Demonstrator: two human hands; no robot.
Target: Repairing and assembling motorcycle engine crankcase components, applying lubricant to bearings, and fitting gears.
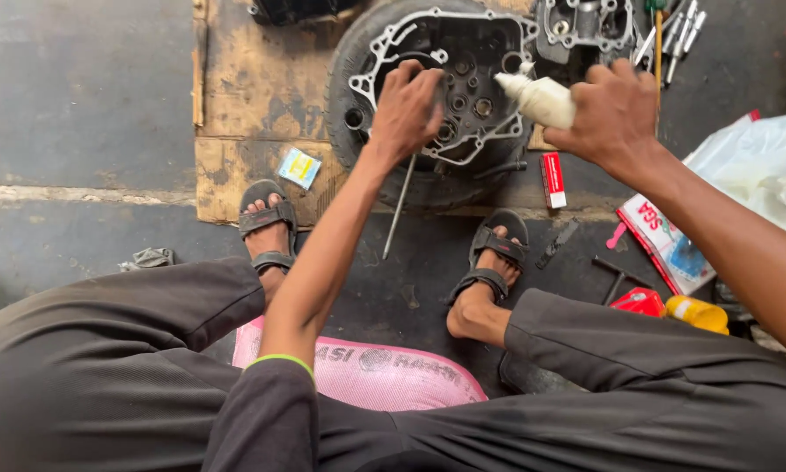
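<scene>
Far left of the left hand, a grey rag (151, 258) lies on the dark floor (69, 105). Below-left of that hand, a small yellow-and-blue packet (299, 167) on stained cardboard (253, 87). Left hand (406, 109): fingers curled down, tips pressed on the engine case (450, 79), which sits in a tyre (345, 87). Thin metal rod (399, 207) slants down from under this hand; whether it is gripped, cannot tell. Right hand (610, 112): closed round a cream squeeze bottle (537, 98), nozzle aimed left at the case, just right of the left hand. Below the right hand, a red box (552, 179). Above it, a bunch of tools (677, 35). Lower right, a yellow bottle (697, 313).
</scene>
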